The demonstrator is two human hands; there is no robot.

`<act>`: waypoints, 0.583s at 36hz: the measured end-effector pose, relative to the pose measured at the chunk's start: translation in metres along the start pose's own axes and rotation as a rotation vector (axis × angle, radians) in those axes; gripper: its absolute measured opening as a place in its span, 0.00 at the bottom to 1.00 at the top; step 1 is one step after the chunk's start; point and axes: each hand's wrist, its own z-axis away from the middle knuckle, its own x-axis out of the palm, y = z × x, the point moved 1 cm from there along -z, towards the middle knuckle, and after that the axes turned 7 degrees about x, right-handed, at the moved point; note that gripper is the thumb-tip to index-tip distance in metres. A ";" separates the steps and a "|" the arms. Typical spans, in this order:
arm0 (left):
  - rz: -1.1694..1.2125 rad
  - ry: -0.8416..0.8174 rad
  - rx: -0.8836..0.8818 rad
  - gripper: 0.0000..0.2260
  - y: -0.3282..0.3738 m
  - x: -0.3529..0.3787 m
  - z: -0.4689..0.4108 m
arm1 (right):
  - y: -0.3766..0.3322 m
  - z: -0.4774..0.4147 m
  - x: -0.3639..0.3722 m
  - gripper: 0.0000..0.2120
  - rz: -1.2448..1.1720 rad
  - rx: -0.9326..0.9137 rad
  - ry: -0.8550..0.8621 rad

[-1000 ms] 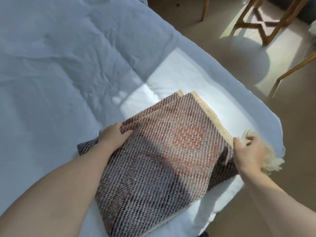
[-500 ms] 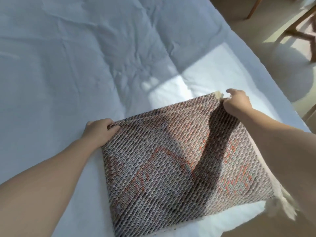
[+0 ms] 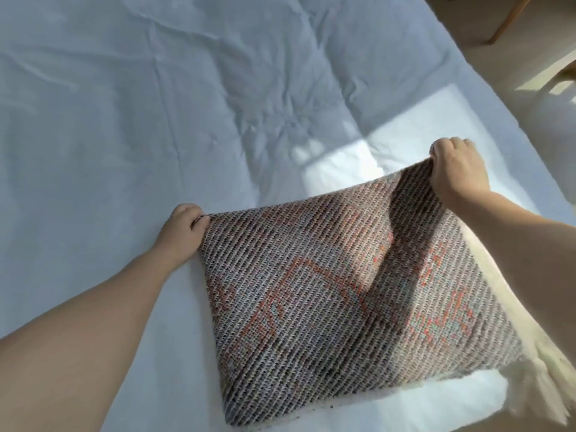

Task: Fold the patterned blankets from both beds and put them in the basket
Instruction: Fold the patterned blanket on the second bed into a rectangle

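**Q:** Left side first. What have you got?

**Me:** My left hand (image 3: 184, 227) pinches the far left corner of the patterned blanket (image 3: 343, 291), fingers curled over the edge, low against the white duvet (image 3: 124, 120).

**Q:** And across from that grip?

**Me:** The far edge spans the two grips. The rest lies on the bed on my side of the hands and looks folded to a rough square. A crease sags just inward of the right grip. My right hand (image 3: 455, 169) clutches the far right corner, lifted off the duvet. The cream fringe (image 3: 545, 378) trails below my right forearm.

**Q:** Which step?

**Me:** My judgement is mid-fold on this bed's blanket. No basket in view.

**Q:** Next move?

**Me:** Likely draw both held corners toward me onto the near edge, matched evenly, then press flat. The fringe needs tucking in, or it will hang out.
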 end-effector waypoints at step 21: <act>0.110 0.026 -0.141 0.49 0.012 0.080 0.114 | -0.162 0.252 0.039 0.36 0.061 -0.260 -0.574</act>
